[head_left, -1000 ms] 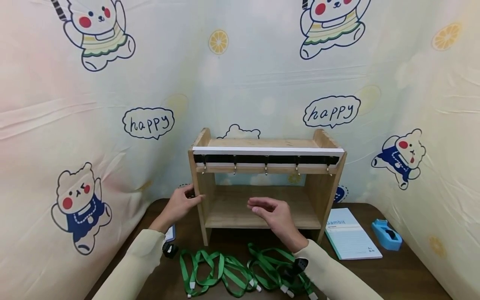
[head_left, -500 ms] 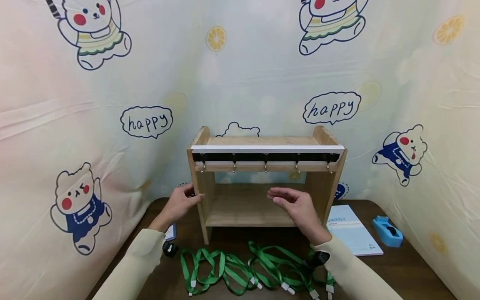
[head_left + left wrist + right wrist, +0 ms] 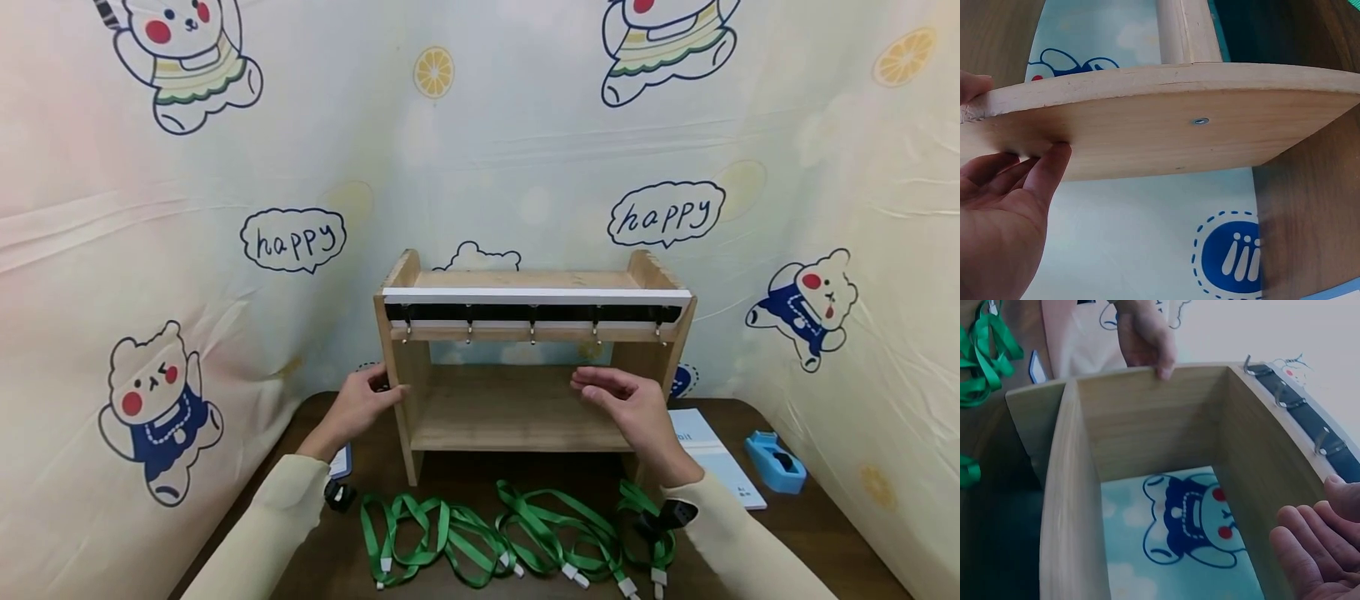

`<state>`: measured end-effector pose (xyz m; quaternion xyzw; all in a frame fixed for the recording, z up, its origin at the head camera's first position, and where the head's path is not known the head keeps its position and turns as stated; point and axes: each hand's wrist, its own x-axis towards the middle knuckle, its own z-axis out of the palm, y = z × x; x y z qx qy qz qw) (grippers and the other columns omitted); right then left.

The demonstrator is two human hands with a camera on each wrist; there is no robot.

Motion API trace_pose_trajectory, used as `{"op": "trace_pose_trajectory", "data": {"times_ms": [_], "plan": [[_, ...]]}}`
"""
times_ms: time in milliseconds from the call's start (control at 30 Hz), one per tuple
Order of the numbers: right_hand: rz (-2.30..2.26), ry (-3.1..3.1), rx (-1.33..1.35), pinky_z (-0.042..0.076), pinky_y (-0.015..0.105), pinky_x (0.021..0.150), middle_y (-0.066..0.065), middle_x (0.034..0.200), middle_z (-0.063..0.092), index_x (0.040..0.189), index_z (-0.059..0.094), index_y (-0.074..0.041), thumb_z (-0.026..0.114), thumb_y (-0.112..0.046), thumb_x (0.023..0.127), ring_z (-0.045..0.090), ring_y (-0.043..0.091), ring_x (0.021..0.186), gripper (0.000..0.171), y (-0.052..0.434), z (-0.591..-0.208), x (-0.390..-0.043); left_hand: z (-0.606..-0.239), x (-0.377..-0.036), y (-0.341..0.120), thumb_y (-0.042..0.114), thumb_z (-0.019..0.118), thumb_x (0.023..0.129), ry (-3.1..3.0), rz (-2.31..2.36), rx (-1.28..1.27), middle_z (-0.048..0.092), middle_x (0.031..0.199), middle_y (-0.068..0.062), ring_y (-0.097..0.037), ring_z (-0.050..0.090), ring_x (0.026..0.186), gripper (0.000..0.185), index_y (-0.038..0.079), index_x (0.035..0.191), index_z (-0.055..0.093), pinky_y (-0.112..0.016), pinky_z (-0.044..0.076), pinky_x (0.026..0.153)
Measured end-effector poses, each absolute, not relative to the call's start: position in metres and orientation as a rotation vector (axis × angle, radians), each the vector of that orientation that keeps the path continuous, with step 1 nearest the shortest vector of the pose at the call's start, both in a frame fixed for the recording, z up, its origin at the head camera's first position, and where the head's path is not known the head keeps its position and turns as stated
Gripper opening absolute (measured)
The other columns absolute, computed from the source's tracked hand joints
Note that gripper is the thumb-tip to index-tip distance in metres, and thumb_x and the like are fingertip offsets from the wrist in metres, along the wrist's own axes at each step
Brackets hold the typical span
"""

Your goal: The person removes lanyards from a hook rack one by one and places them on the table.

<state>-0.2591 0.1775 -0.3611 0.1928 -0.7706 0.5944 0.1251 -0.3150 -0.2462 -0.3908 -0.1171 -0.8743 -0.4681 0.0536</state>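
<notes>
The wooden rack (image 3: pixel 525 358) looks rigid and light — left hand (image 3: pixel 358 407) grips its side panel; right hand (image 3: pixel 633 408) hovers open near the other panel.

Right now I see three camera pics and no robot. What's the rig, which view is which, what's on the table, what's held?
No machine: a person with bare hands, wearing a head camera and one on each wrist. The head view looks down at a wooden shelf with a hook strip, standing on a brown table. The left hand grips the shelf's left side panel; the left wrist view shows that panel close up. The right hand is open near the right panel, holding nothing. In front lie green lanyards; to the right a notebook and a blue tape dispenser.
</notes>
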Motion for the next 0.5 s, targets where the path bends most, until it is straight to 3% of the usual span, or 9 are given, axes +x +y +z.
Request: {"op": "trace_pose_trajectory", "data": {"times_ms": [200, 500], "plan": [[1.733, -2.219, 0.545, 0.056, 0.019, 0.089, 0.009, 0.121, 0.075, 0.128, 0.068, -0.004, 0.068, -0.024, 0.098, 0.073, 0.011, 0.108, 0.036, 0.193, -0.356, -0.259, -0.390, -0.314, -0.246, 0.039, 0.069, 0.095, -2.646, -1.433, -0.358, 0.060, 0.138, -0.019, -0.033, 0.062, 0.119, 0.062, 0.011, 0.148, 0.051, -0.046, 0.057, 0.094], [1.680, -2.252, 0.466, 0.053, 0.015, 0.090, 0.000, 0.122, 0.075, 0.132, 0.065, -0.003, 0.066, -0.030, 0.099, 0.072, 0.001, 0.105, 0.043, 0.216, -0.350, -0.256, -0.391, -0.315, -0.247, 0.039, 0.068, 0.096, -2.654, -1.430, -0.355, 0.060, 0.138, -0.018, -0.033, 0.062, 0.119, 0.062, 0.012, 0.149, 0.051, -0.046, 0.056, 0.094]]}}
